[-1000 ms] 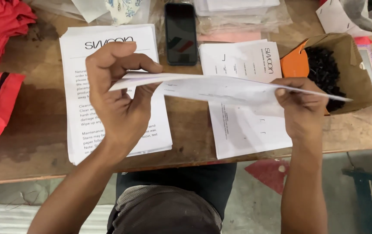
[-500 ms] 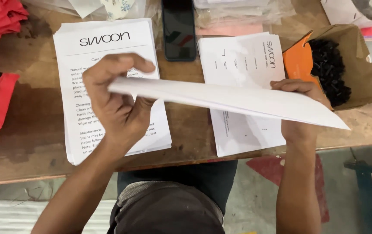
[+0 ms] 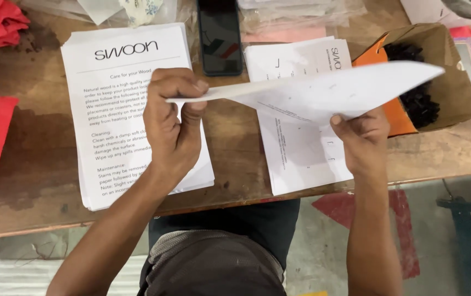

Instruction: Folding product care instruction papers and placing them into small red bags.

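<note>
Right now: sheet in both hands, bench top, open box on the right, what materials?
Sheet: thin white matte paper, printed; it flexes and creases between the left hand and right hand. Bench top: bare wood, probably unfinished; visible grain, stains and worn edge. Box: brown cardboard, matte, with an orange flap; black contents unclear.

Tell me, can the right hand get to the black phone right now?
Probably not yet: the right hand is busy holding the folded sheet, which also spreads between it and the phone.
</note>
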